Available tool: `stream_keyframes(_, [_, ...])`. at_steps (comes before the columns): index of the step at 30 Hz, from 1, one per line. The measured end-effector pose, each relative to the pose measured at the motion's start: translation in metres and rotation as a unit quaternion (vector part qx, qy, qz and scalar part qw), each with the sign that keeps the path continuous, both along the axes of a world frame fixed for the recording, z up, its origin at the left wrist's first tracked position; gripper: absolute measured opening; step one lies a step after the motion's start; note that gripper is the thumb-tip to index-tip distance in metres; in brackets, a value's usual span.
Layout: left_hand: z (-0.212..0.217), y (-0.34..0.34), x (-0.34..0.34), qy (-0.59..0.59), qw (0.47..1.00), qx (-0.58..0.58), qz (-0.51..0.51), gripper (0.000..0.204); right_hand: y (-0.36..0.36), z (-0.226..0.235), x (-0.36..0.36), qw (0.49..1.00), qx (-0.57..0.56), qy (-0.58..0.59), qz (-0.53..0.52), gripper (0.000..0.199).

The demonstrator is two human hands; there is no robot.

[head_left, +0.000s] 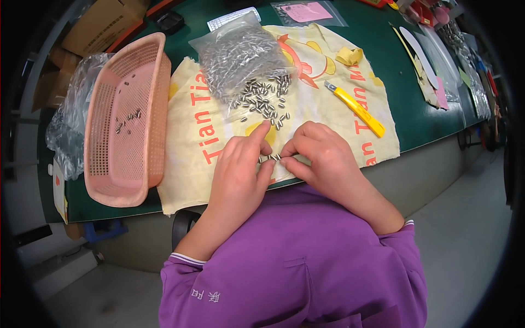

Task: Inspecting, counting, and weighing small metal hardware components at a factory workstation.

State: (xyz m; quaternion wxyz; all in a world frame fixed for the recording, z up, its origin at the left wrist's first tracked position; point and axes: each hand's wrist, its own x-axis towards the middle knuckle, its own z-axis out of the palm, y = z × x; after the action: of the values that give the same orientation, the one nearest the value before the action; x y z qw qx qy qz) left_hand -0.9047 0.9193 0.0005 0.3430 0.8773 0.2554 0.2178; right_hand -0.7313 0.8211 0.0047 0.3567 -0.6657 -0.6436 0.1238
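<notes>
Small shiny metal barrel-shaped parts (270,157) lie in a short row between my two hands, close to the table's front edge. My left hand (236,167) is curled around the row's left end, its thumb and fingers closed on some of them. From the other side, my right hand (324,152) pinches the part at the right end between thumb and forefinger. Just beyond my fingers, a loose heap of the same parts (261,98) spills from a clear plastic bag (238,57) full of them. How many my left fingers cover is hidden.
A printed yellow cloth (188,180) lies under the work. On the left stands a pink plastic basket (156,117) with several parts inside. A yellow utility knife (358,109) rests to the right. Farther off are a cardboard box (104,27) and a pink-labelled bag (309,13).
</notes>
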Motion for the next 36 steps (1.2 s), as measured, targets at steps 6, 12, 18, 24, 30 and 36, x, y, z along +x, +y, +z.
stream_keyframes(6, [0.001,0.000,-0.003,-0.018,1.000,0.013,-0.002,0.059,-0.003,-0.001,0.001,1.000,0.004,0.019,0.016,0.012])
stream_keyframes(12, [0.008,-0.001,0.004,0.007,0.998,0.054,-0.007,0.030,-0.017,0.018,0.041,0.980,0.037,-0.076,-0.180,0.022])
stream_keyframes(18, [0.000,-0.002,0.012,-0.025,0.997,0.062,-0.034,0.025,-0.049,0.008,0.078,0.941,-0.036,-0.160,-0.297,0.029])
stream_keyframes(24, [-0.001,-0.006,0.019,-0.019,0.996,0.068,-0.055,0.024,-0.076,0.012,0.053,0.957,-0.075,0.077,-0.269,0.019])
stream_keyframes(30, [0.002,-0.011,0.019,0.009,0.997,0.078,-0.019,0.021,-0.102,0.013,0.015,0.959,-0.170,0.209,-0.089,0.038])
stream_keyframes(36, [0.000,-0.014,0.021,0.011,0.994,0.109,-0.013,0.018,-0.104,0.000,0.005,0.968,-0.140,0.197,-0.067,0.056])
